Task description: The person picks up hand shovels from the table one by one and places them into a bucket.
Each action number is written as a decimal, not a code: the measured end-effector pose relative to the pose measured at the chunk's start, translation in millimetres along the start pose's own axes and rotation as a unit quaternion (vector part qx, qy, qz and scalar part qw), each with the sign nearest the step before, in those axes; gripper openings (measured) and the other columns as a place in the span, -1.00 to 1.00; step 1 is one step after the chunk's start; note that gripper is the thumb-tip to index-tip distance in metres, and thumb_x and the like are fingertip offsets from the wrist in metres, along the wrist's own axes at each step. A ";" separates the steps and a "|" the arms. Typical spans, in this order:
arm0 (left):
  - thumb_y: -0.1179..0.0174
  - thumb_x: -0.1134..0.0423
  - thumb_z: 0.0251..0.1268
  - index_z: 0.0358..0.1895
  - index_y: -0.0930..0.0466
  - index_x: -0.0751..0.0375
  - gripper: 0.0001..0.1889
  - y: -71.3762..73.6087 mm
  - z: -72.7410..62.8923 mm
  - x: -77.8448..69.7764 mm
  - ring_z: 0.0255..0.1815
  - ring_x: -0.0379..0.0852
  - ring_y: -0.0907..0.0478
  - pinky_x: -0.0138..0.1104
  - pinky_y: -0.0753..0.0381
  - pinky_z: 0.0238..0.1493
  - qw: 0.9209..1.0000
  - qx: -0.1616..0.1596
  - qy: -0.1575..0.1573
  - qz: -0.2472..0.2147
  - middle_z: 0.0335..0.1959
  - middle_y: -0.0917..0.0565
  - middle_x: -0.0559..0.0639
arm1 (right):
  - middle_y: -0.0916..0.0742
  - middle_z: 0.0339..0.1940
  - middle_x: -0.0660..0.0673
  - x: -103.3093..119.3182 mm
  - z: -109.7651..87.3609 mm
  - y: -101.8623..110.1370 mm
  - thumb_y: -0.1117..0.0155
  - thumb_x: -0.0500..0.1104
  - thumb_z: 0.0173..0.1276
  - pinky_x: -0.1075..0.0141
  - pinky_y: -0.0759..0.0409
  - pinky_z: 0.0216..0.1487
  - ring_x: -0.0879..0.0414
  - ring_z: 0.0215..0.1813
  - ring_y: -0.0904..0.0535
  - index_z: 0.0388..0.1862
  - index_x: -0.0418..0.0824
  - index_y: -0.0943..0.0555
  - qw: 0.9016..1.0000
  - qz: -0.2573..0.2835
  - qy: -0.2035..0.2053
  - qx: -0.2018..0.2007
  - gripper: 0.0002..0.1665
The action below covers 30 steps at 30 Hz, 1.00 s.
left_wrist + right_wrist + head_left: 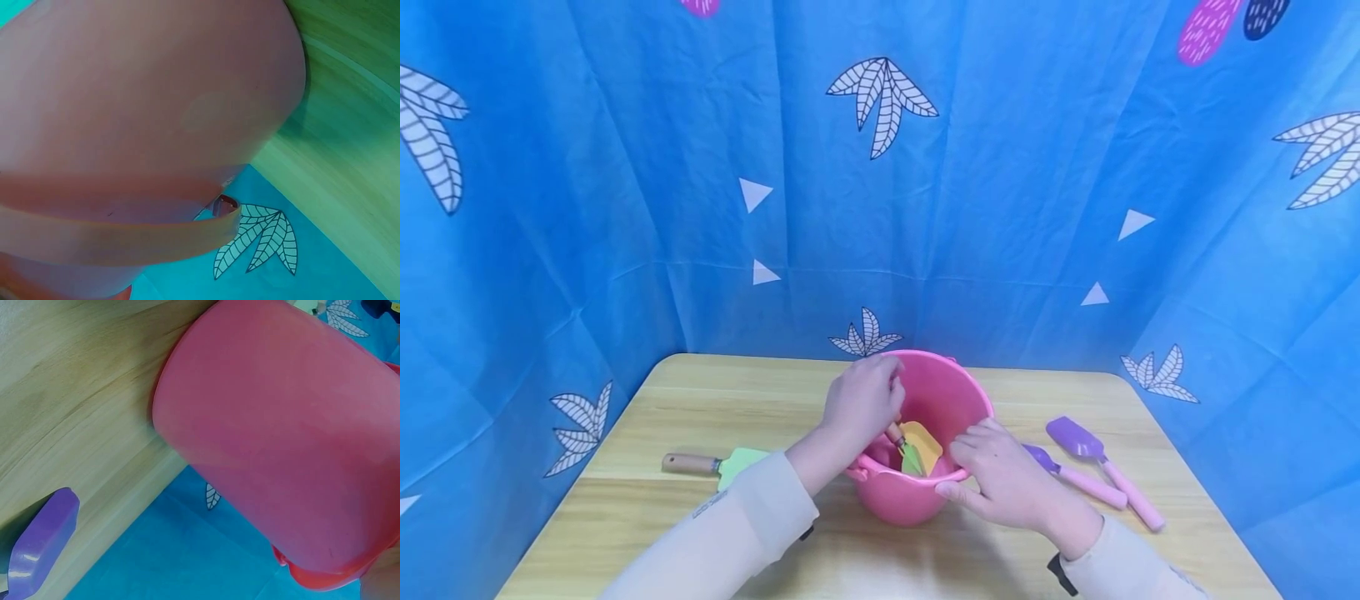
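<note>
A pink bucket (895,496) stands on the table, tilted toward me in the head view. My right hand (1000,479) grips its near right rim, thumb outside and fingers over the edge. Reaching over the left rim, my left hand (861,404) holds the wooden handle of a small green toy trowel (913,460); the handle's upper end is hidden behind the fingers. Beside the green blade, a yellow shovel blade (927,446) lies inside the bucket. Both wrist views are filled mostly by the bucket's outer wall (150,94) (269,437).
To the left lies a light green shovel (741,462) with a wooden handle, partly behind my left sleeve. Two purple toy shovels with pink handles, one farther right (1078,437) and one nearer (1093,486), lie right of the bucket. A blue curtain (1000,167) hangs around the table.
</note>
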<state>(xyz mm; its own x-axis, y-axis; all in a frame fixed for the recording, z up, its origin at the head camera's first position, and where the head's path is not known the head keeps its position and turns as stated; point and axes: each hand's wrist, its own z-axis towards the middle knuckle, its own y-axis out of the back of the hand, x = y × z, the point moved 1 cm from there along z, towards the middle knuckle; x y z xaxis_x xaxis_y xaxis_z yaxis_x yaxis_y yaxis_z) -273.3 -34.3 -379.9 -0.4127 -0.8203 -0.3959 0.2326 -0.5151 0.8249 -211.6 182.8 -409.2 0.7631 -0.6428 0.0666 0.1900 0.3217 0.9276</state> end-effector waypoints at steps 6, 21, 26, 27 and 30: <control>-0.30 0.20 0.29 -0.01 -0.66 0.06 -0.77 8.8 -8.5 5.0 -0.20 -0.13 -0.61 -0.26 -0.67 -0.23 1.000 -0.019 -0.008 -0.013 -0.26 -0.66 -0.13 | -0.49 -0.45 0.32 0.0 0.3 -1.0 -0.18 0.28 0.42 0.25 -0.45 -0.04 0.31 -0.23 -0.40 -0.36 0.14 -0.56 1.000 0.000 0.002 -0.001 -0.69; -0.36 0.23 0.26 -0.04 -0.68 0.09 -0.77 30.7 -25.4 31.2 -0.16 -0.11 -0.61 -0.23 -0.69 -0.20 0.995 -0.094 -0.018 -0.007 -0.15 -0.68 -0.07 | -0.48 -0.44 0.33 -0.4 -0.3 -1.3 -0.16 0.27 0.44 0.24 -0.45 -0.02 0.32 -0.22 -0.40 -0.34 0.15 -0.56 1.000 0.000 0.002 0.005 -0.70; -0.29 0.20 0.32 -0.01 -0.68 0.10 -0.78 45.8 -32.1 46.7 -0.09 -0.05 -0.62 -0.16 -0.70 -0.15 0.994 -0.106 -0.018 -0.002 -0.09 -0.69 -0.04 | -0.48 -0.44 0.34 1.5 0.1 -0.7 -0.16 0.28 0.44 0.25 -0.45 -0.02 0.33 -0.21 -0.40 -0.34 0.15 -0.57 1.000 0.005 -0.004 0.008 -0.70; -0.27 0.20 0.33 -0.01 -0.68 0.11 -0.78 48.4 -33.4 50.7 -0.09 -0.04 -0.63 -0.15 -0.70 -0.15 0.994 -0.111 -0.023 -0.001 -0.09 -0.69 -0.03 | -0.49 -0.44 0.34 1.6 0.2 -0.5 -0.15 0.28 0.44 0.25 -0.45 -0.02 0.33 -0.21 -0.40 -0.33 0.15 -0.57 1.000 0.005 -0.005 0.009 -0.70; -0.24 0.22 0.34 -0.01 -0.68 0.13 -0.79 55.0 -37.2 62.9 -0.08 -0.02 -0.63 -0.13 -0.69 -0.14 0.992 -0.123 -0.035 0.001 -0.09 -0.69 -0.01 | -0.49 -0.44 0.34 1.4 0.5 -0.5 -0.15 0.28 0.44 0.24 -0.45 -0.01 0.33 -0.20 -0.40 -0.33 0.15 -0.58 1.000 0.006 -0.006 0.011 -0.70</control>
<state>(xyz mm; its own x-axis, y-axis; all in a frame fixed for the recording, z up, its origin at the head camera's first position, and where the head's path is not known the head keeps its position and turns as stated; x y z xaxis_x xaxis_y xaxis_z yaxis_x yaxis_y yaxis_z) -253.7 -123.5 -374.5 -0.4693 -0.8072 -0.3580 0.4385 -0.5649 0.6990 -210.9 181.4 -409.4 0.7581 -0.6470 0.0818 0.1670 0.3139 0.9347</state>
